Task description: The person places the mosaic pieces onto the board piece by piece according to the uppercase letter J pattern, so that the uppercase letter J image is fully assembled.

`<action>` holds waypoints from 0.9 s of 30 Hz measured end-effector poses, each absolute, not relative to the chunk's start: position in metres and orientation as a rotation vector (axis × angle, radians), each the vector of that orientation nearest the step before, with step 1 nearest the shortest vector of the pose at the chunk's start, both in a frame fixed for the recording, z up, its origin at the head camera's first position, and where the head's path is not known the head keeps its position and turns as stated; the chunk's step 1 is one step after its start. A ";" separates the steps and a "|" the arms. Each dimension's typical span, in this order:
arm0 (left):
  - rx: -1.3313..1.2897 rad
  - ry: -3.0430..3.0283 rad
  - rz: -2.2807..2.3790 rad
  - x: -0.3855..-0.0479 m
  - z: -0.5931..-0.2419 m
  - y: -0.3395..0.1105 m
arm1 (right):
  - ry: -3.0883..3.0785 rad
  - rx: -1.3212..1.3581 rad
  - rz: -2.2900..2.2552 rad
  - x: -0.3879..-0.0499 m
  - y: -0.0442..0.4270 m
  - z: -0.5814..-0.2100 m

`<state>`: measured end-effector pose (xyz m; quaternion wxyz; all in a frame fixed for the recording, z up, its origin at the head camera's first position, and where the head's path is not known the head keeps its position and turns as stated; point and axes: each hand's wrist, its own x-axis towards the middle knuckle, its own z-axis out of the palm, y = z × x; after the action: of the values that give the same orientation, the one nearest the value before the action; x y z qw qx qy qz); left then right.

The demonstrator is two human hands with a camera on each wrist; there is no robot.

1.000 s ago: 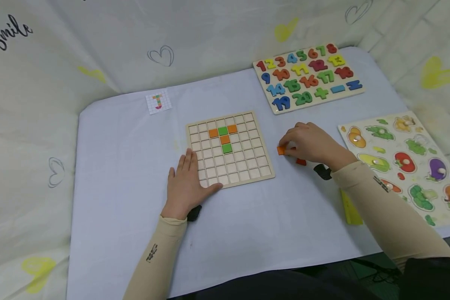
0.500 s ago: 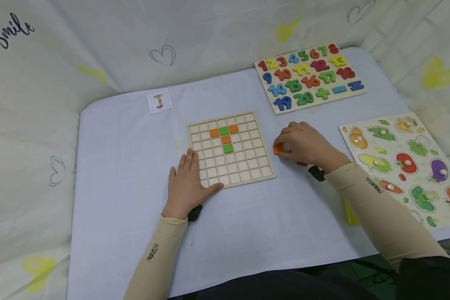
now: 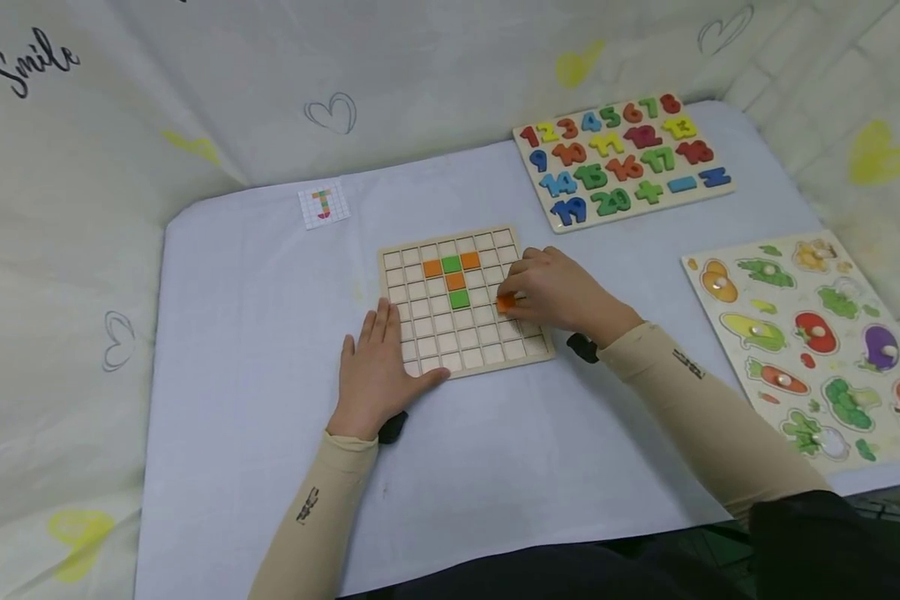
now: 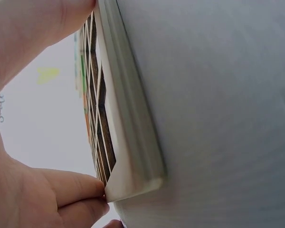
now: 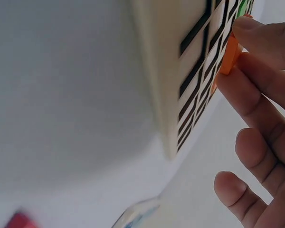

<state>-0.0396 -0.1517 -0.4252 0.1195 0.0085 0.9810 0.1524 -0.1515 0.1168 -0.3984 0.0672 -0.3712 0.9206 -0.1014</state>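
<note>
A wooden grid board (image 3: 412, 367) lies on the table, with green and orange square tiles set in its upper middle, the lower green tile (image 3: 459, 299) among them. My left hand (image 3: 375, 375) rests at the board's near left corner, fingers straight along the left edge and thumb on the near edge. In the left wrist view, the fingers (image 4: 80, 190) and thumb touch the board's frame. Over the board's right part, my right hand (image 3: 558, 292) pinches an orange square tile (image 5: 231, 54) between thumb and fingertips. Part of that tile is hidden by the fingers.
A small pattern card (image 3: 324, 204) lies at the back left. A number puzzle (image 3: 630, 162) stands at the back right, a vegetable puzzle (image 3: 795, 350) at the right. A blurred red piece (image 5: 21, 221) shows on the table in the right wrist view.
My right hand has carried the orange tile leftward from the table to above the board's right part. The left hand stays on the board's corner. The head view has shifted slightly.
</note>
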 end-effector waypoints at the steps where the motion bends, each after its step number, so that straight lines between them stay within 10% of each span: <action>1: 0.025 2.865 0.444 -0.039 -0.425 -0.151 | 2.772 -1.135 -0.302 -0.151 0.112 -0.399; 27: 0.025 2.866 0.417 -0.041 -0.428 -0.152 | 2.736 -1.245 -0.302 -0.143 0.068 -0.403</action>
<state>-0.0407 -0.1523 -0.4279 0.1223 0.0086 0.9821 0.1428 -0.1427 0.0681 -0.4029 0.0604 -0.4114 0.9040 -0.0997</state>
